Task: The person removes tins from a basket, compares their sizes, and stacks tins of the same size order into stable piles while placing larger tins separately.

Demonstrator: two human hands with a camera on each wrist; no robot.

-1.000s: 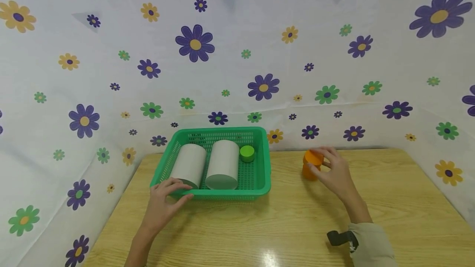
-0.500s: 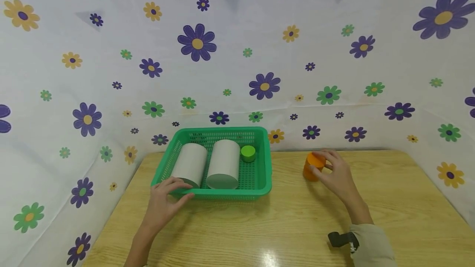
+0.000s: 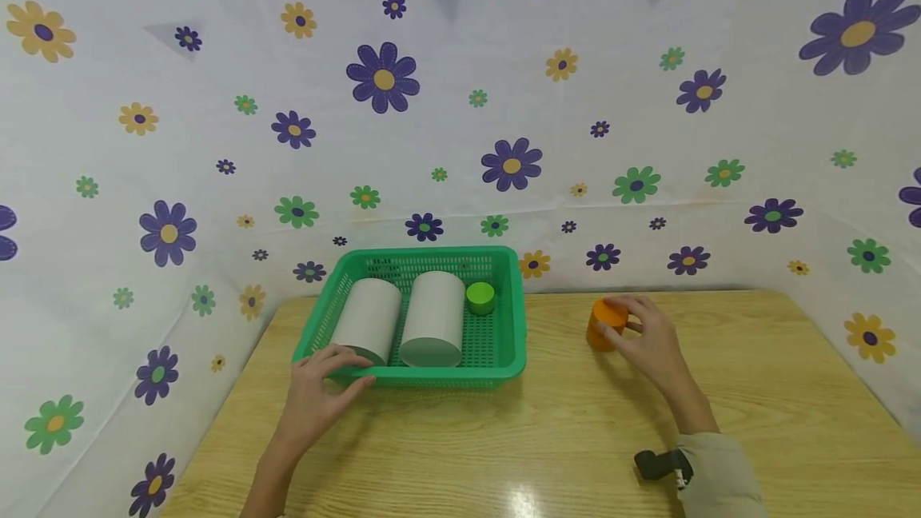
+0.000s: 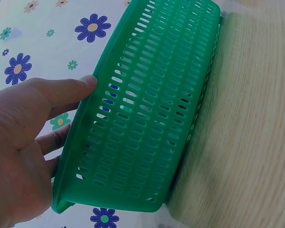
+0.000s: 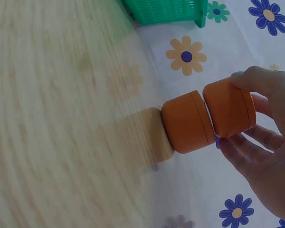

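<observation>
Gripping the orange jar (image 3: 603, 326) by its cap, your right hand (image 3: 651, 346) has its fingers (image 5: 256, 88) and thumb curled round the lid end (the right wrist view shows the jar as two orange sections, cap and body, with the body's base on the wood). The jar stands on the wooden table (image 3: 576, 438) towards its far edge, well to the right of the green basket (image 3: 504, 358) and apart from it.

Your left hand (image 3: 320, 394) is at the basket's near left corner. The thumb (image 4: 69, 90) presses flat against the outside of the perforated wall, while the other fingers reach over and under the rim, so you are holding the basket's edge in a loose grasp.

Inside the basket, two white cylinders (image 3: 432, 318) lie on their sides next to each other, their flat ends facing you. A small green jar (image 3: 480, 297) stands just beside the right one, at the far right of the basket. A floral cloth (image 3: 460, 102) hangs behind the table and along both sides. A dark strap (image 3: 658, 464) shows at your right wrist, next to a beige sleeve (image 3: 719, 478).
</observation>
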